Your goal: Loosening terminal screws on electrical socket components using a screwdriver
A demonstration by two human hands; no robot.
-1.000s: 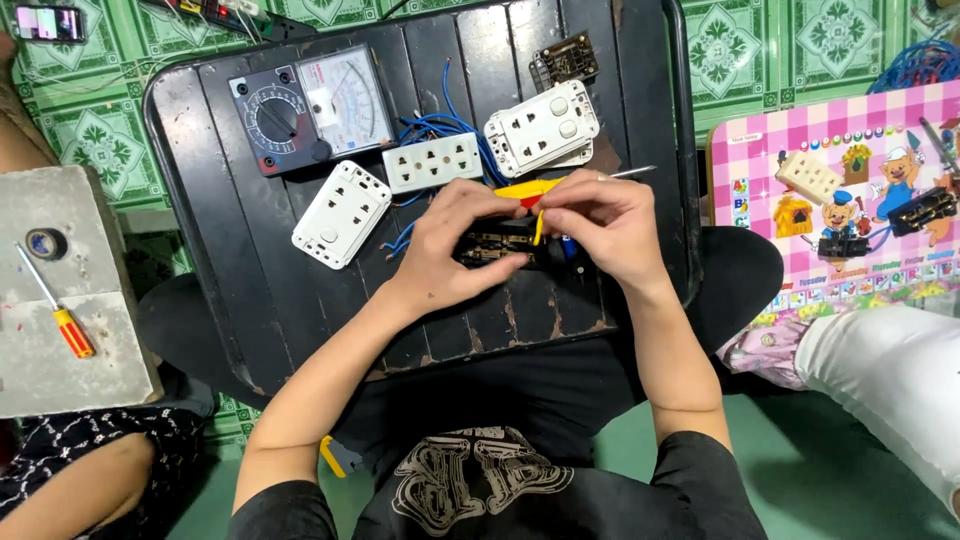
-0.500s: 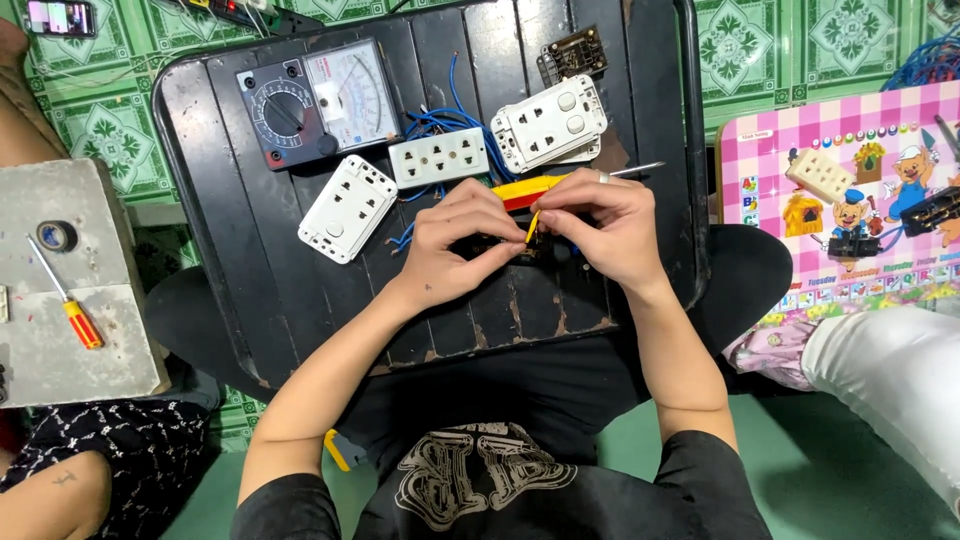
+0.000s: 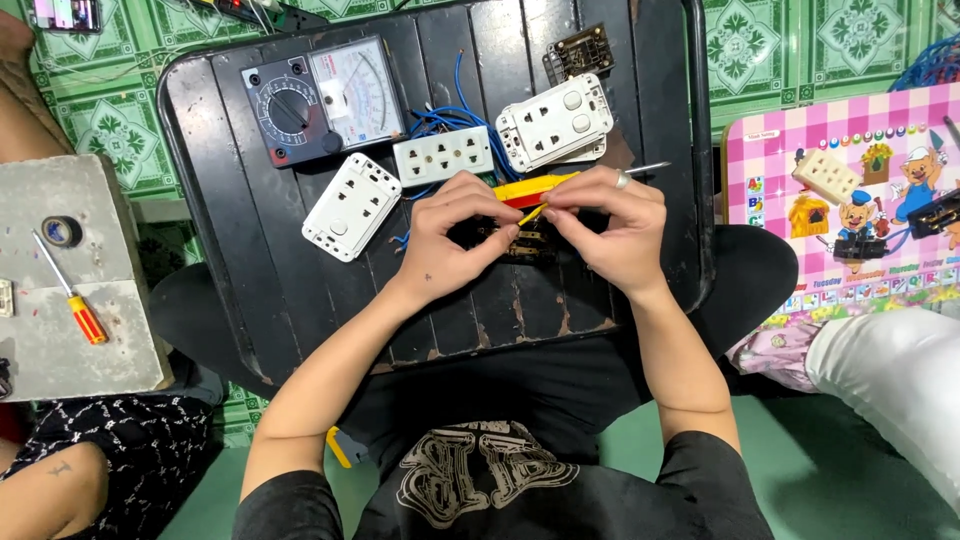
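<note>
Both my hands meet over a black slatted board (image 3: 280, 290) on my lap. My left hand (image 3: 450, 245) and my right hand (image 3: 610, 225) pinch a short yellow wire (image 3: 533, 212) above a small dark socket part (image 3: 520, 245), which my fingers mostly hide. A red and yellow screwdriver (image 3: 535, 188) lies just behind my hands, its metal tip pointing right. Three white socket plates sit behind it: one (image 3: 352, 206) at the left, one (image 3: 442, 155) in the middle, one (image 3: 555, 122) at the right, with blue wires (image 3: 450, 118) among them.
An analog multimeter (image 3: 322, 100) lies at the board's back left, a brown socket part (image 3: 580, 50) at its back right. Left stands a grey block (image 3: 60, 330) with a tape roll (image 3: 62, 231) and an orange screwdriver (image 3: 70, 300). Right is a pink picture board (image 3: 790, 230). Other people sit on both sides.
My hands have risen slightly toward the screwdriver and drawn closer together around the yellow wire. The camera has shifted a little; nothing else has moved.
</note>
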